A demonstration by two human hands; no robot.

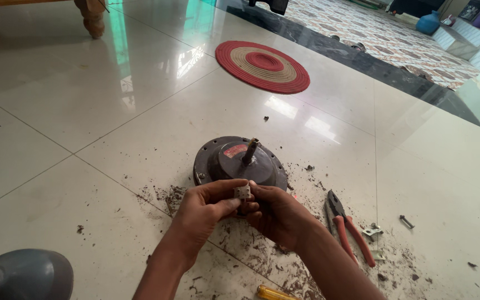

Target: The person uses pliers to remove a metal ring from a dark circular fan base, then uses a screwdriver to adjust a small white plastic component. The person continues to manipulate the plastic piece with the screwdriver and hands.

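Fingertips of the left hand (pixel 209 203) and right hand (pixel 276 214) pinch a small pale block (pixel 243 192) between them, lifted just in front of the dusty round motor housing (pixel 240 161) for close handling, pliers (pixel 346 225) lying to its right.

What I can't make out from up here

My two hands — left hand (pixel 204 208) and right hand (pixel 276 214) — cover most of the small pale block (pixel 243 192) pinched between them, so I can't tell its shape or what lies under it, and they also hide the near rim of the round grey motor housing (pixel 218 161). The grey dome cover (pixel 23 275) is cut off by the bottom-left corner, and the yellow screwdriver handle (pixel 273 293) by the bottom edge — its tip is out of view. The small metal bits (pixel 372 230) by the red-handled pliers (pixel 348 230) are too small for me to identify.
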